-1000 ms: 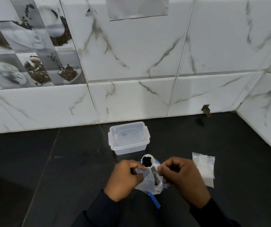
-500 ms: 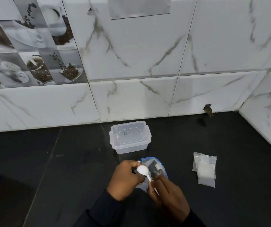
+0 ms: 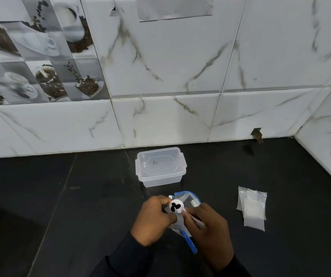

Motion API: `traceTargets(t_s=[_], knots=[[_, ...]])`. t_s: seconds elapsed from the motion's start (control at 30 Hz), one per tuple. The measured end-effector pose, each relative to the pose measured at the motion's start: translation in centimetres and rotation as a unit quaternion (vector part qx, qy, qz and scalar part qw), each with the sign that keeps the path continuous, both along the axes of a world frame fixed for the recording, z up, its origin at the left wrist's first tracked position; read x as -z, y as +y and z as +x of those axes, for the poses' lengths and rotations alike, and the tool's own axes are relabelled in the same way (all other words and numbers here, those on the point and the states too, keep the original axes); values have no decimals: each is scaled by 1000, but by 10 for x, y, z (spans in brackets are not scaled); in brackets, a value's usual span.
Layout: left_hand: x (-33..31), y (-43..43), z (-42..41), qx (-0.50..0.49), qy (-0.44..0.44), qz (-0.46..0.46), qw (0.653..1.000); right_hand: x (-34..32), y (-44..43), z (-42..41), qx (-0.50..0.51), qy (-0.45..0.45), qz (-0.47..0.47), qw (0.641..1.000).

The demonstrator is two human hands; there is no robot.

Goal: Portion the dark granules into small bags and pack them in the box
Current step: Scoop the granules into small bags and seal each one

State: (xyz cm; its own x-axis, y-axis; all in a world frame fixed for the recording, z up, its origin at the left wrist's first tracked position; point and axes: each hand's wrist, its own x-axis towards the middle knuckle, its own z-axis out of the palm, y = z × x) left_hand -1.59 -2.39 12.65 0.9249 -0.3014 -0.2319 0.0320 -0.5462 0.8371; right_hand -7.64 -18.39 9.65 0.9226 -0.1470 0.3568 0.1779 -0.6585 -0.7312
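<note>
Spoon [image 3: 176,205] bowl read plain white half a second ago; it now faces up with a few dark granules [image 3: 175,206] in it. Both hands sit as before, just in front of the box [image 3: 160,168].

- Right hand [image 3: 206,230]: pinching the spoon handle. Long axis runs from the bowl, nearer the box, back and rightward into this hand.
- Left hand [image 3: 154,218]: fingers curled on clear film [image 3: 179,219] directly under the bowl. Cannot tell if this is a small bag or the edge of the blue-zip bag [image 3: 189,198], which lies open between the hands and the box.
- Spare small bags [image 3: 253,210]: stacked right of the box, well apart.
- Box lid on.

Judgement: tip comes next; the bowl must clear the left-hand film's mouth.
</note>
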Motion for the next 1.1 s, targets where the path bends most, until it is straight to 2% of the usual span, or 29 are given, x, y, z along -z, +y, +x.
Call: traceTargets(t_s=[0.1, 0.17, 0.23, 0.3, 0.37, 0.4, 0.43, 0.47, 0.53, 0.6, 0.67, 0.73, 0.8, 0.87, 0.97, 1.1], knots=[[-1, 11, -3, -14, 14, -11, 1000, -19, -13, 9, 55, 33, 147, 987], [-2, 24, -5, -29, 22, -25, 999, -27, -29, 23, 66, 53, 169, 982], [-1, 37, -7, -43, 43, -49, 997, -26, -41, 37, 56, 112, 202, 971], [3, 43, -10, -41, 79, -59, 994, -15, -48, 46, 38, 199, 296, 933], [13, 44, -14, -41, 111, -70, 991, -3, -47, 50, 32, 285, 402, 869], [20, 44, -16, -43, 123, -76, 989, 3, -46, 51, 35, 314, 414, 854], [28, 43, -18, -48, 132, -82, 987, 9, -46, 52, 39, 329, 391, 859], [37, 41, -20, -53, 140, -89, 985, 13, -46, 53, 43, 327, 338, 881], [55, 38, -22, -58, 160, -94, 981, 22, -43, 55, 35, 290, 183, 939], [74, 34, -23, -57, 208, -102, 971, 32, -37, 57, 19, 272, -13, 962], [94, 25, -22, -62, 272, -121, 953, 39, -28, 60, 4, 301, -202, 932], [113, 14, -19, -76, 322, -153, 931, 46, -21, 68, -13, 331, -304, 893], [129, 1, -15, -97, 340, -190, 916, 56, -18, 78, -22, 342, -356, 869], [136, -12, -12, -129, 347, -228, 901, 66, -18, 85, -27, 357, -366, 859], [134, -29, -5, -171, 351, -275, 878, 73, -21, 88, -39, 355, -333, 872], [140, -29, -6, -197, 340, -273, 878, 76, -25, 83, -38, 340, -329, 880]])
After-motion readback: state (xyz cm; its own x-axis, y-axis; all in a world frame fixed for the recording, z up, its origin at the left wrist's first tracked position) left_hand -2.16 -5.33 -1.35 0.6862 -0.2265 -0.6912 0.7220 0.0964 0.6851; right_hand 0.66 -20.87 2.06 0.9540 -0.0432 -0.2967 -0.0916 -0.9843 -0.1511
